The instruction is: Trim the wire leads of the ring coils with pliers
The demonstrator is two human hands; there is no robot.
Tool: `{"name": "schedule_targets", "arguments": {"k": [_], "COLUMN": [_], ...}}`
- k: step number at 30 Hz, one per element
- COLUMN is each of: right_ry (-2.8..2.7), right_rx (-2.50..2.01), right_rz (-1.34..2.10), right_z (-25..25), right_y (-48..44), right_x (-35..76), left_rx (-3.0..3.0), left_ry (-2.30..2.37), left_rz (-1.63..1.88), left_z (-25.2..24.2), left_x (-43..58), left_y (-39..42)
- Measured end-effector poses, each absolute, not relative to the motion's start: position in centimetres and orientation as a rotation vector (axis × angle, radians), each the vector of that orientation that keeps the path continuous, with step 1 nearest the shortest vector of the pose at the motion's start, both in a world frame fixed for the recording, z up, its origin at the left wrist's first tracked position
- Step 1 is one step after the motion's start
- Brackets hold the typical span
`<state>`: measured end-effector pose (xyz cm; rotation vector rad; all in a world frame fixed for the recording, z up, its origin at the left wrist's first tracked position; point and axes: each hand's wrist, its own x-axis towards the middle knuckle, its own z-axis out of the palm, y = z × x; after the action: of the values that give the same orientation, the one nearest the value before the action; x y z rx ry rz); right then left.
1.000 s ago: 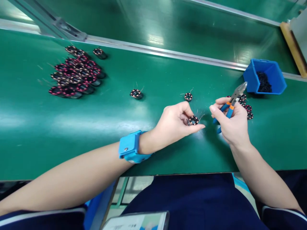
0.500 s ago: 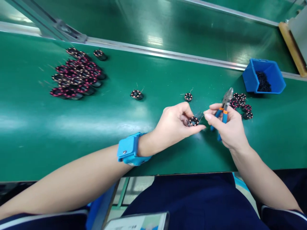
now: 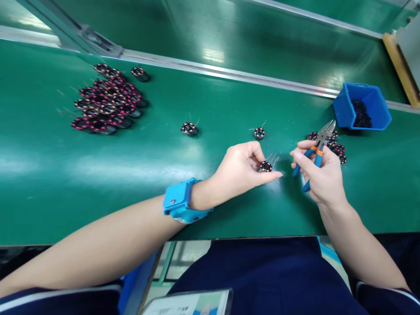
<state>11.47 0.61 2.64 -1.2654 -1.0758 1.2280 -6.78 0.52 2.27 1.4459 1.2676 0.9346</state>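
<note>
The left hand (image 3: pixel 241 170) pinches a small wound coil (image 3: pixel 266 166) between thumb and fingertips, just above the green bench surface (image 3: pixel 131 166), with the coil's fine leads pointing toward the right hand (image 3: pixel 320 175). The right hand is closed around the blue handles of the cutters (image 3: pixel 316 146), whose nose is raised clear of the coil. The step in hand appears to be lead trimming. The next move calls for setting the cutter nose on one lead, clear of the winding.

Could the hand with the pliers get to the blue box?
Probably yes. The blue box sits open-topped just beyond the right hand, with only a few low rings lying between them. Its fingers are wrapped round the pliers, though.
</note>
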Motion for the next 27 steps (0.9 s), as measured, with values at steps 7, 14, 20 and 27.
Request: {"name": "schedule_targets", "arguments": {"k": [7, 14, 20, 27], "right_ry": [-1.191, -1.335, -1.374, -1.359], "right_rx": [-1.232, -1.207, -1.232, -1.079], "right_rz": [1.192, 1.365, 1.583, 1.952], "right_z": [2.9, 3.8, 3.3, 3.1], "right_y": [0.0, -0.8, -1.9, -2.0], "right_x": [11.9, 11.5, 13.3, 16.6], "left_rx": [1.681, 1.236, 1.202, 0.978], "left_ry": [1.461, 1.117, 1.062, 0.954], "left_rz": [0.877, 0.812, 0.661, 0.557], "left_z": [2.5, 2.0, 1.8, 2.4], "left_x": [-8.2, -7.2, -6.7, -7.2], "left_y": [1.7, 1.2, 0.7, 1.5]}}
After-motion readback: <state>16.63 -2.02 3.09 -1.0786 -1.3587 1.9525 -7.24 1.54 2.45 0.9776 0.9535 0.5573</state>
